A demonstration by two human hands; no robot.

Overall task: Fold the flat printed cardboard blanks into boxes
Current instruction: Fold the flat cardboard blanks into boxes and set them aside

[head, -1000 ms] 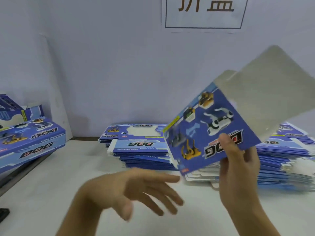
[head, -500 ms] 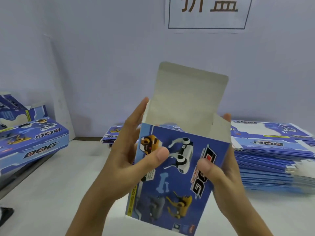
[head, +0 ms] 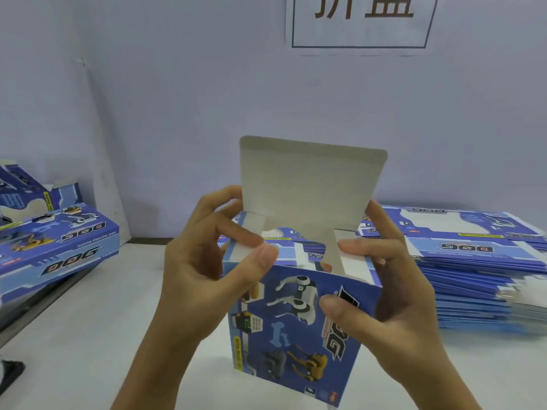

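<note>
Box (head: 299, 327) was held upright over desk (head: 88, 335), lid flap (head: 307, 184) up. Left hand (head: 201, 273) gripped left side, right hand (head: 381, 294) right side, fingers apparently pushing side flaps in. Risk: uneven push could skew box, crease flap, jam lid tuck.

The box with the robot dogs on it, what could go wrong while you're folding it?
1. The left hand and right hand are pushing the small side flaps inward; pushed too hard, the thin cardboard could crease crookedly.
2. The big lid flap stands straight up; if it is closed before the side flaps lie flat, it might jam or bend.
3. The box is gripped in the air, so a hard squeeze could dent its walls.
</note>
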